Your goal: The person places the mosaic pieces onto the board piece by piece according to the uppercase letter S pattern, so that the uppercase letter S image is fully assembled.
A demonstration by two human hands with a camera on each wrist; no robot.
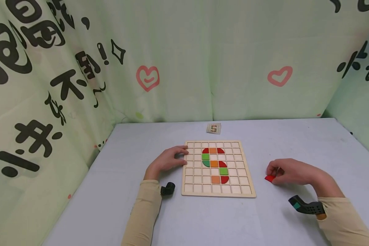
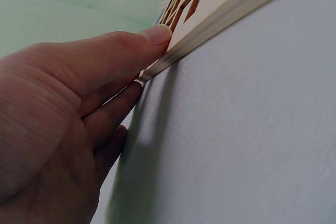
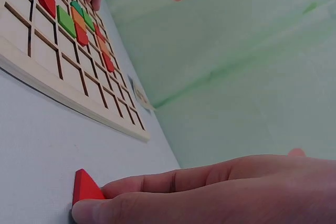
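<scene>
A wooden grid board (image 1: 200, 189) lies on the table with red, orange and green pieces in several of its cells, forming an S-like shape. Against its left edge rests my left hand (image 1: 167, 159), thumb and fingers spread apart. The left wrist view shows that thumb (image 2: 156, 35) touching the board's rim (image 2: 210, 30). To the right of the board, my right hand (image 1: 290, 171) pinches a red piece (image 1: 269, 178) close to the tabletop. In the right wrist view, the red piece (image 3: 86, 186) has a pointed corner and a curved side; fingers cover part of it.
A small card (image 1: 213, 128) with an S pattern lies behind the board, near the table's (image 1: 160, 133) back edge. Light green curtains (image 1: 184, 61) with black writing and red hearts enclose the back and sides. Dark camera mounts sit at both wrists.
</scene>
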